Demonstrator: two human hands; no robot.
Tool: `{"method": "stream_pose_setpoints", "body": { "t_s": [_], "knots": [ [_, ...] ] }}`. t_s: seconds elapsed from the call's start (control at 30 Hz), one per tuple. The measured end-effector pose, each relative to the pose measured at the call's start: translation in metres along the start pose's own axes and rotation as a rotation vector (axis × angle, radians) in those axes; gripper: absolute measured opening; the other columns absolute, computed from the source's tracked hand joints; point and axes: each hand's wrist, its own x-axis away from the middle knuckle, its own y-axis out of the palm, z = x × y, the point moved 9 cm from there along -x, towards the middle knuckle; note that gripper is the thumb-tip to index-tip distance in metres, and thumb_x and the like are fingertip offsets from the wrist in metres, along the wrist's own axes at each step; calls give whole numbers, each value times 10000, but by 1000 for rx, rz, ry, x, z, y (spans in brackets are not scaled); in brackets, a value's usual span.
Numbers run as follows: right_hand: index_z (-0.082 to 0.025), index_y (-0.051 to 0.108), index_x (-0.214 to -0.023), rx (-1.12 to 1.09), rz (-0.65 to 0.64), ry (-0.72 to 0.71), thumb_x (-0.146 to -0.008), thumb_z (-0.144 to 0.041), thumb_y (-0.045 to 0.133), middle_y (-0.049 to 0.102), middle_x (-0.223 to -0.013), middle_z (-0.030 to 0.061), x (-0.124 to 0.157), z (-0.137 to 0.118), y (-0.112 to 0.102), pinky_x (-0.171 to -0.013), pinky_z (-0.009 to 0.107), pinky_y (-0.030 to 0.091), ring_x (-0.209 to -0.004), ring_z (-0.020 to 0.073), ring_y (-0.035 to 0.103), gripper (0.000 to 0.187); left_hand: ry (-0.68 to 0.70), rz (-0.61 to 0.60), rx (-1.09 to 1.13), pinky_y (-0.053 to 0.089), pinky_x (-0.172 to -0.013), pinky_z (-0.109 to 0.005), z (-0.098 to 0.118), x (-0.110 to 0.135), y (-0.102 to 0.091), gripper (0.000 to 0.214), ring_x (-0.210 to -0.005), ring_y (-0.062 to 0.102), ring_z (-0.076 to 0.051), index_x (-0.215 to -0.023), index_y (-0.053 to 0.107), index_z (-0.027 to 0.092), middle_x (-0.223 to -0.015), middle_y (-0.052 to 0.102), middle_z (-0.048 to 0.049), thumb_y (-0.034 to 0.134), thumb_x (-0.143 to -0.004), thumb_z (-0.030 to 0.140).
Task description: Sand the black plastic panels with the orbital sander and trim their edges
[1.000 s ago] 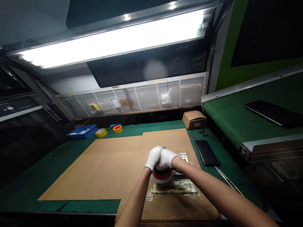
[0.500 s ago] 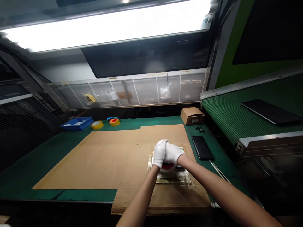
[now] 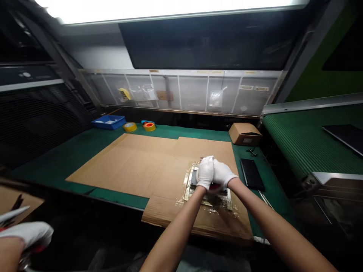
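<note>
White-gloved hands, the left hand (image 3: 205, 173) touching the right hand (image 3: 223, 174), close over a red object (image 3: 213, 186) - fingers curled tight around it, hiding most of it. It sits on a film-wrapped panel (image 3: 211, 200) atop cardboard sheets (image 3: 147, 166) on the green desk (image 3: 70, 155), right of centre. A dark slab (image 3: 252, 173) lies just right - a co-worker's gloved hand (image 3: 27, 234) shows near left.
</note>
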Motion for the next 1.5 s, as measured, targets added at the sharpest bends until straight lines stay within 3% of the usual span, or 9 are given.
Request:
{"method": "stream_pose_setpoints", "body": {
  "t_s": [0.13,0.3,0.43,0.53,0.7,0.87,1.03,1.27,1.5],
  "knots": [
    [-184,632,-1209,75,46,39,-892,-370,577,666,-1156,182,-12,0,-6,-755,343,504,-953,309,708,371,37,45,-28,442,-1181,-348,-16,-5,-32,349,-1285,615,-202,-1257,688,179,-1341,681,-114,441,-1032,279],
    [-248,630,-1049,88,52,-219,-864,-407,574,651,-992,89,14,-31,19,-644,293,438,-786,239,671,251,-106,255,-181,461,-1138,-502,-94,30,-136,309,-1168,665,-285,-1101,714,118,-1196,718,-199,441,-1003,223],
    [-247,615,-1061,135,87,-155,-916,-422,490,623,-997,101,7,-47,16,-593,301,394,-721,232,650,259,-189,344,-287,472,-1102,-540,-144,55,-176,242,-1139,668,-321,-1022,722,117,-1155,718,-212,505,-946,192],
    [-234,612,-1087,179,83,-114,-930,-411,471,613,-1037,121,-3,-59,14,-607,308,394,-729,232,644,275,-166,393,-366,456,-1121,-536,-156,67,-180,247,-1218,626,-329,-1074,724,133,-1244,687,-199,545,-930,224],
    [-238,618,-1091,171,5,-256,-914,-396,510,622,-1050,110,0,-76,24,-648,302,412,-756,221,640,262,-69,446,-523,489,-1081,-530,-154,77,-175,327,-1218,617,-338,-1160,718,119,-1293,658,-210,506,-972,283],
    [-231,625,-1105,216,50,-106,-944,-412,463,624,-1038,123,-8,-61,12,-619,308,408,-731,233,643,291,-56,421,-539,501,-1067,-513,-154,74,-173,306,-1191,633,-330,-1141,728,127,-1256,684,-191,516,-971,268],
    [-237,626,-1073,189,61,-312,-917,-387,526,633,-966,89,15,-82,26,-667,294,417,-785,222,638,238,-44,418,-544,511,-1058,-501,-153,75,-171,286,-1169,647,-317,-1128,734,152,-1245,696,-171,530,-973,279],
    [-240,613,-1122,243,166,50,-986,-438,406,586,-987,101,10,-34,6,-618,298,399,-698,209,623,318,-49,412,-522,507,-1078,-485,-156,77,-171,274,-1170,650,-297,-1120,737,153,-1236,701,-163,534,-973,264],
    [-284,605,-1204,167,86,-134,-957,-441,510,603,-1064,86,28,-46,24,-671,297,422,-809,219,643,308,-27,409,-529,504,-1085,-480,-152,75,-169,281,-1178,652,-291,-1124,735,164,-1230,706,-155,523,-979,278]
  ]
}}
